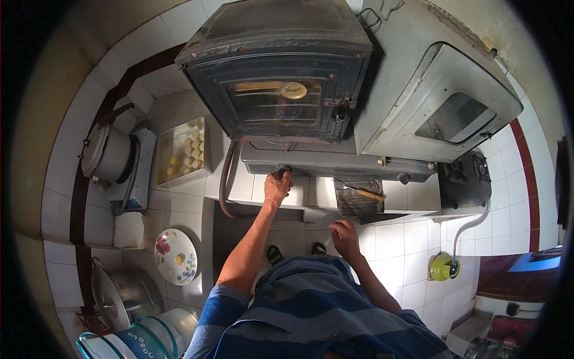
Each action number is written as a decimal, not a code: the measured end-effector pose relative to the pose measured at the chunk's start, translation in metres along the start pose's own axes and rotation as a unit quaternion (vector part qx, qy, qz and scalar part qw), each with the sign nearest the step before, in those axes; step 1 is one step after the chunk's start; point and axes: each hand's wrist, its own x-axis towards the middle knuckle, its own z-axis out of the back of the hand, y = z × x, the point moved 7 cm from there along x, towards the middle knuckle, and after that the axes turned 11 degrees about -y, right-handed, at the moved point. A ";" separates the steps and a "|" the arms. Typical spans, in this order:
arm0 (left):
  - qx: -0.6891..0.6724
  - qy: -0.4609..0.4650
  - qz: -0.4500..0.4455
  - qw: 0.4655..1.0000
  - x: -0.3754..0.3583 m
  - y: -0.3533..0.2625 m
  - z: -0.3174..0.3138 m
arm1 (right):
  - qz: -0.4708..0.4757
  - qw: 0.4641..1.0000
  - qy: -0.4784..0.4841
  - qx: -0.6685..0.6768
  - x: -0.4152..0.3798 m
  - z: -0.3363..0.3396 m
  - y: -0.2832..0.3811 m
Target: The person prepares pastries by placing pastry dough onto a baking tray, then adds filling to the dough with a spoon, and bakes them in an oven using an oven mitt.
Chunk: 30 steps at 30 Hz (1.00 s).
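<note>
My left hand [277,186] is closed round a black knob [284,170] on the left part of a grey stove front [335,163]. Above it stands a dark oven [275,90], its door closed, with a round gauge [293,90] at the window and a bluish glow behind the glass. My right hand [345,235] hangs in front of the counter with its fingers curled; whether they hold anything is too small to tell. Just above that hand, a dark striped cloth [353,203] lies on the tiled ledge, with a wooden-handled tool [369,194] on it.
On the left are a metal tray [205,157] with pale round pieces, a pressure cooker [107,152], a floral plate [176,256] and a large pot [137,293]. A second oven [412,107], a black burner [466,179] and a green gas cylinder [441,267] are at the right.
</note>
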 end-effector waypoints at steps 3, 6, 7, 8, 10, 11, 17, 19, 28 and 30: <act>0.006 0.004 0.003 1.000 0.002 0.001 -0.001 | 0.002 1.000 -0.005 0.006 0.002 0.002 0.001; 0.001 0.001 0.010 1.000 0.001 0.001 0.000 | -0.001 1.000 0.000 0.010 0.003 0.003 0.002; 0.000 0.001 0.011 1.000 0.001 0.001 0.000 | 0.000 1.000 0.001 0.010 0.002 0.003 0.001; 0.003 0.001 0.013 1.000 0.001 0.001 0.000 | 0.004 1.000 0.001 0.009 0.002 0.003 0.002; 0.006 0.000 0.014 1.000 0.003 0.004 -0.001 | 0.010 1.000 0.002 0.007 0.002 0.003 0.003; 0.002 0.003 0.011 1.000 0.003 0.005 -0.001 | 0.006 1.000 0.002 0.010 0.002 0.003 0.003; -0.001 0.002 0.011 1.000 0.004 0.006 -0.002 | 0.008 1.000 0.000 0.012 0.000 0.003 0.002; 0.003 0.004 0.014 1.000 0.004 0.005 -0.003 | 0.011 1.000 -0.001 0.008 0.000 0.004 0.001; -0.002 0.002 0.010 1.000 0.001 0.001 -0.001 | 0.005 1.000 0.013 0.027 -0.001 0.005 0.002; -0.003 0.004 0.001 1.000 0.000 0.000 -0.002 | 0.004 1.000 0.009 0.023 -0.002 0.005 0.001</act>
